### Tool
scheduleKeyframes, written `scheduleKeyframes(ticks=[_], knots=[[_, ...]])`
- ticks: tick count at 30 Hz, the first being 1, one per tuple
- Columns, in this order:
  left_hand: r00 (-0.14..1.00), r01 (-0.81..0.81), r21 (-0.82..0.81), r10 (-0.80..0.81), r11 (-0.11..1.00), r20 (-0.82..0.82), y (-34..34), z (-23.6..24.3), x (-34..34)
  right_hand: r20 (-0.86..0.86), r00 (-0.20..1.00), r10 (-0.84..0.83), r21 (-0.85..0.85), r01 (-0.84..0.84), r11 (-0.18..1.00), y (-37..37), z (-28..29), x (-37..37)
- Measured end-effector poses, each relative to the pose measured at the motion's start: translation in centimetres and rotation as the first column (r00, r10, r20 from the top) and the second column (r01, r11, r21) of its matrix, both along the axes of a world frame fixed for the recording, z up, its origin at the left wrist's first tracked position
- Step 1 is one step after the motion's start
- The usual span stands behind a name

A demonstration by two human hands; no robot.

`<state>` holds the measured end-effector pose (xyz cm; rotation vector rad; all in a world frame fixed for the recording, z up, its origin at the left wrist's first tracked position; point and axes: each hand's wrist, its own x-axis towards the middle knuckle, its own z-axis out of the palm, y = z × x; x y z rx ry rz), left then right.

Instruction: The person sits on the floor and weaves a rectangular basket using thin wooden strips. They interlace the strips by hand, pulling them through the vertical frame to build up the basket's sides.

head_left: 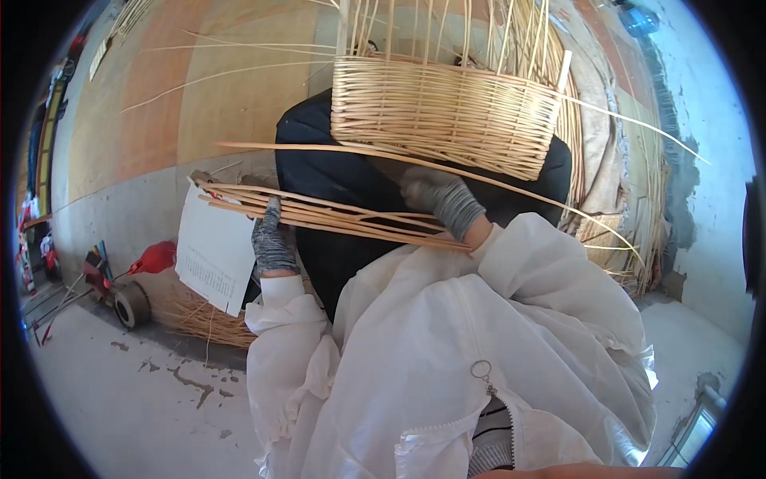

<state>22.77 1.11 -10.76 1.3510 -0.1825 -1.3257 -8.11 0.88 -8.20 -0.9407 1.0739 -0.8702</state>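
My left hand [274, 239], in a grey knit glove, is closed around a bundle of peeled wicker rods [343, 219] lying across my dark-covered lap. My right hand [444, 199], gloved likewise, is at the bundle's right part; its fingers are smeared by motion, so their grip does not show. Just beyond the right hand a single long rod [383, 152] runs across my lap, curving down to the right. A partly woven wicker basket [443, 108] stands past my knees, with upright stakes [431, 32] rising from its far side.
Boards [231, 104] cover the floor ahead, with loose thin rods on the left. A white printed sheet [214, 247] lies beside my left hand. Further left are a red object [153, 258] and a roll of tape [132, 306]. More rods [646, 176] lie along the right wall.
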Motion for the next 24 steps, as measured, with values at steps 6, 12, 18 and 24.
scheduleKeyframes(ticks=[6, 12, 18, 24], knots=[[0.996, 0.019, -0.086, -0.026, 0.996, -0.08, 1.9, -1.3, 1.3, -0.676, 0.69, 0.259, -0.101, -0.435, 0.895, 2.3, 2.3, -0.7], [-0.32, 0.008, -0.289, 0.276, 0.957, 0.906, 1.7, 8.7, -1.5, -0.841, 0.531, -0.106, -0.355, -0.393, 0.848, 5.3, 7.6, -1.5], [-0.344, 0.907, 0.271, 0.199, 0.321, 0.918, -5.1, 11.1, -3.0, -0.774, 0.443, -0.453, -0.627, -0.438, 0.644, 3.7, 19.0, -8.9], [-0.087, 0.95, 0.114, -0.107, 0.29, 0.991, -12.1, 9.8, -4.9, -0.514, 0.378, -0.77, -0.81, -0.508, 0.291, -1.9, 18.0, -18.2]])
